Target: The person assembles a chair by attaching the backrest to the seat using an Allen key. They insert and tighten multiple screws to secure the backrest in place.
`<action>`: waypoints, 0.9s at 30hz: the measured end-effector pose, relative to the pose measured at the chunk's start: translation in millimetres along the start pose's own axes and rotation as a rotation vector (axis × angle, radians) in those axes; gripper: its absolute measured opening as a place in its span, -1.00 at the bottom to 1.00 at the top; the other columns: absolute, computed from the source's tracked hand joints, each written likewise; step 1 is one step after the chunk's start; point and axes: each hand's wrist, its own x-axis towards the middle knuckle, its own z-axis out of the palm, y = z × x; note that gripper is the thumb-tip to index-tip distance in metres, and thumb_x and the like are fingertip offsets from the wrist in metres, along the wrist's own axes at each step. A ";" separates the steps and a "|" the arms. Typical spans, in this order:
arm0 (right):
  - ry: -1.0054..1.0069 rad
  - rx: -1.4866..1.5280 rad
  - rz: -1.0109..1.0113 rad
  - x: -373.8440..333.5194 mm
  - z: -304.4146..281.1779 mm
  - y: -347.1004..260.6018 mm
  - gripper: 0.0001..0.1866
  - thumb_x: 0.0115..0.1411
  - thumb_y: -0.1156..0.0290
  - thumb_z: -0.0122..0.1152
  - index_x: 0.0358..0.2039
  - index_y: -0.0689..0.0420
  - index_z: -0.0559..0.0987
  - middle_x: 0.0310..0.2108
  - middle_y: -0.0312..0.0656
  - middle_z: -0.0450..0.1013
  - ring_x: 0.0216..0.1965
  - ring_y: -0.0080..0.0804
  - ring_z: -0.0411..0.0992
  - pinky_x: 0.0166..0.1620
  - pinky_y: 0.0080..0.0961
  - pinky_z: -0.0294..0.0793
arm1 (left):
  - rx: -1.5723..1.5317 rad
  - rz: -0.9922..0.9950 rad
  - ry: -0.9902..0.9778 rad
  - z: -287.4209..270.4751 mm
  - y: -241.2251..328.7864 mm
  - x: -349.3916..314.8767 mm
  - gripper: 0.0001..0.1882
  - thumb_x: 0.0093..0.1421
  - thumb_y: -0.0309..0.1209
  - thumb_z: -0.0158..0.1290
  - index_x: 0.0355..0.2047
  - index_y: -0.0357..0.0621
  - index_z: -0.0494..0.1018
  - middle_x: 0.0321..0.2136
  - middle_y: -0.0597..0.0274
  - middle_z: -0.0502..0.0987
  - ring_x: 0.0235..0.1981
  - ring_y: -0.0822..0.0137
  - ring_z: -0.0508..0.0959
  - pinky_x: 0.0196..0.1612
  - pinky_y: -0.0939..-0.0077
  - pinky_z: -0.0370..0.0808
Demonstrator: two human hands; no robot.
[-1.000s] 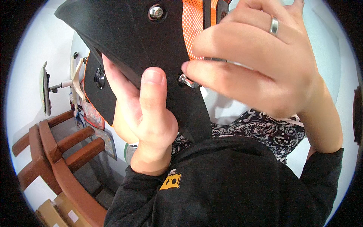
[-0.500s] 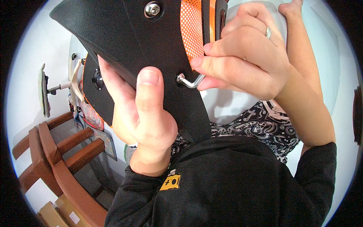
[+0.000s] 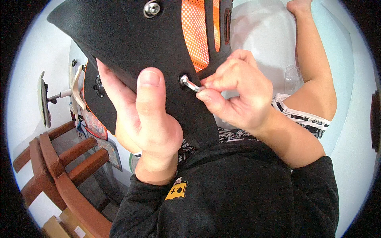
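Head view: right hand (image 3: 245, 94) pinches bent key (image 3: 193, 85) near black panel's edge (image 3: 209, 123).

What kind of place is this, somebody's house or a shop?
Maybe a room in someone's house, though I can't be sure: the person's foot is bare, and at the left there's a brown frame, like furniture, with cardboard boxes near it.

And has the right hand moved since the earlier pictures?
Yes: judged against the brown frame at left, the right hand has moved lower in the picture and leftward.
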 end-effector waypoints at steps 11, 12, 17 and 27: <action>-0.324 -0.012 -0.152 26.8 -25.3 2.4 -0.83 -0.09 0.46 0.30 -0.47 0.14 0.48 -0.54 -0.26 0.43 -0.47 -0.32 0.43 -0.32 -0.53 0.35 | 0.049 0.035 0.012 -0.3 0.5 1.3 -0.38 0.13 -0.46 -0.15 0.17 -0.39 -0.06 0.10 0.01 0.17 0.10 0.22 0.21 0.16 0.40 0.05; -0.309 0.064 -0.047 22.8 -22.8 2.7 -0.83 -0.09 0.44 0.29 -0.46 0.11 0.46 -0.53 -0.28 0.42 -0.44 -0.31 0.42 -0.32 -0.48 0.33 | 0.073 0.045 0.071 4.3 -3.1 1.0 -0.43 0.12 -0.40 -0.15 0.14 -0.35 0.04 0.01 0.03 0.27 0.01 0.23 0.31 0.08 0.41 0.18; -0.220 0.164 0.140 4.9 -17.8 1.1 -0.83 -0.07 0.43 0.24 -0.45 0.09 0.44 -0.49 -0.29 0.38 -0.41 -0.27 0.40 -0.33 -0.39 0.31 | 0.104 0.073 0.081 5.0 -7.0 1.6 -0.44 0.11 -0.37 -0.15 0.12 -0.36 0.10 -0.04 0.01 0.34 -0.05 0.22 0.39 0.03 0.41 0.30; -0.328 0.016 -0.104 46.4 -43.7 -14.9 -0.76 -0.18 0.48 0.35 -0.40 0.11 0.58 -0.47 -0.25 0.33 -0.47 -0.48 0.35 -0.43 -0.64 0.33 | -0.045 -0.029 0.017 0.9 1.8 -0.6 -0.33 0.12 -0.47 -0.12 0.20 -0.33 -0.12 0.09 0.01 0.19 0.09 0.21 0.24 0.15 0.39 0.11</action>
